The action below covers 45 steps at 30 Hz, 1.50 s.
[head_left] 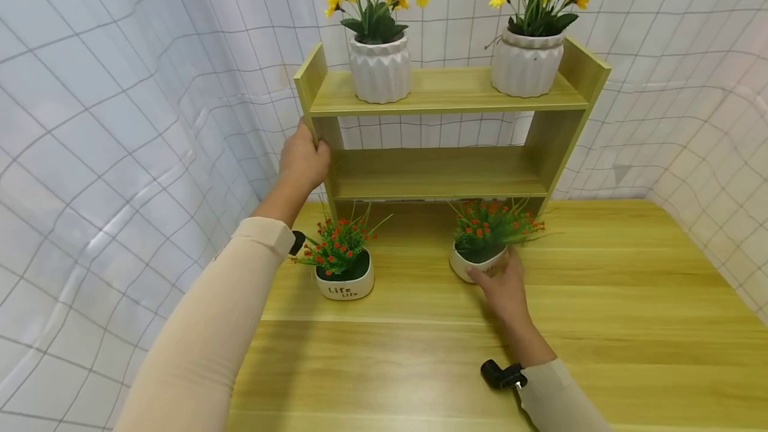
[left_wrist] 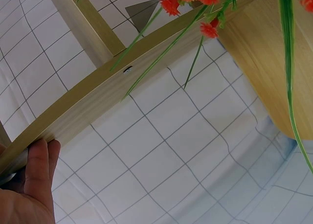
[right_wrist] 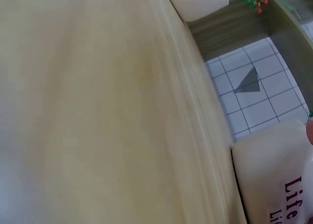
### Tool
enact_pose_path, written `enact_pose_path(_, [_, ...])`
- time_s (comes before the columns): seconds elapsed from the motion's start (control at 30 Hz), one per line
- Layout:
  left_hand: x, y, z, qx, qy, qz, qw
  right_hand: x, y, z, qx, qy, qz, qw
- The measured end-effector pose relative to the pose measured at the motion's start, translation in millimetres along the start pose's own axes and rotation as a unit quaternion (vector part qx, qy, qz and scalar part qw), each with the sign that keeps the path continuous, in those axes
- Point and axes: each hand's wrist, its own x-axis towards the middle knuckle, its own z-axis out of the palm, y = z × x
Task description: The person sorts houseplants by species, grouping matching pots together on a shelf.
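A light wooden two-tier shelf (head_left: 438, 172) stands at the back of the wooden table (head_left: 600, 299). My left hand (head_left: 307, 152) grips the front edge of its left side panel; in the left wrist view the fingers (left_wrist: 39, 168) curl round that panel (left_wrist: 98, 94). Two small white pots with red flowers sit in front of the shelf. My right hand (head_left: 501, 285) holds the right pot (head_left: 465, 265) from the front, thumb on its left side. The left pot (head_left: 345, 282), printed "Life", stands free. In the right wrist view the held pot (right_wrist: 274, 180) shows close up, also printed "Life".
Two ribbed white vases of yellow flowers (head_left: 380, 69) (head_left: 527, 62) stand on the top shelf. A white grid-patterned curtain (head_left: 120, 119) surrounds the table on the left, back and right. Bare table top (right_wrist: 88, 111) spreads out in front of the pots.
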Motion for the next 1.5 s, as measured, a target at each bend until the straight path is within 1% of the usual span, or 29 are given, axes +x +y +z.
enact_pose_path(0.07, [-0.5, 0.9, -0.5, -0.001, -0.001, 0.002, 1.0000, 1.1, -7.5, 1.0, 0.017, -0.006, -0.008, 1.000])
enact_pose_path(0.13, [-0.9, 1.6, -0.9, -0.001, -0.002, 0.002, 1.0000, 0.7, -14.8, 1.6, 0.032, -0.013, -0.002, 0.999])
enact_pose_path(0.2, [-0.9, 1.8, -1.0, -0.001, -0.003, 0.000, 1.0000, 1.3, -16.6, 2.4, 0.045, -0.021, 0.005, 0.999])
enact_pose_path(0.3, [-1.0, 2.1, -0.9, -0.001, -0.004, -0.003, 1.0000, 2.6, -13.7, 3.6, 0.059, -0.026, 0.010, 0.998])
enact_pose_path(0.37, [-1.2, 2.2, -0.7, -0.003, -0.004, -0.003, 1.0000, 4.9, -7.4, 4.8, 0.075, -0.027, 0.007, 0.997])
enact_pose_path(0.43, [-1.5, 2.2, -0.5, -0.004, -0.003, -0.001, 1.0000, 7.6, 1.5, 6.2, 0.078, -0.022, 0.007, 0.997])
enact_pose_path(0.57, [-2.1, 1.2, 0.4, -0.005, -0.003, -0.003, 1.0000, 10.3, 18.3, 7.2, 0.042, -0.002, 0.032, 0.999])
enact_pose_path(0.67, [-2.3, 0.8, 0.8, -0.005, -0.003, -0.004, 1.0000, 9.0, 22.7, 6.0, 0.014, 0.019, 0.055, 0.998])
enact_pose_path(0.77, [-2.1, 1.0, 0.5, -0.005, -0.001, -0.003, 1.0000, 6.6, 21.1, 4.3, 0.014, 0.033, 0.071, 0.997])
enact_pose_path(0.93, [-1.1, 0.4, 0.0, -0.004, 0.000, -0.005, 1.0000, 0.4, 13.6, 1.4, 0.053, 0.027, 0.087, 0.994])
enact_pose_path(1.03, [-0.8, -0.3, 0.2, -0.002, -0.001, -0.006, 1.0000, -3.3, 8.6, -1.3, 0.069, 0.021, 0.090, 0.993])
enact_pose_path(1.3, [-0.3, -0.8, 0.1, 0.000, -0.002, -0.004, 1.0000, -15.3, -4.0, -9.2, 0.034, 0.019, 0.073, 0.997])
enact_pose_path(1.5, [0.3, -0.3, 0.3, 0.001, 0.000, -0.003, 1.0000, -27.5, -12.8, -14.2, 0.025, 0.013, 0.061, 0.998])
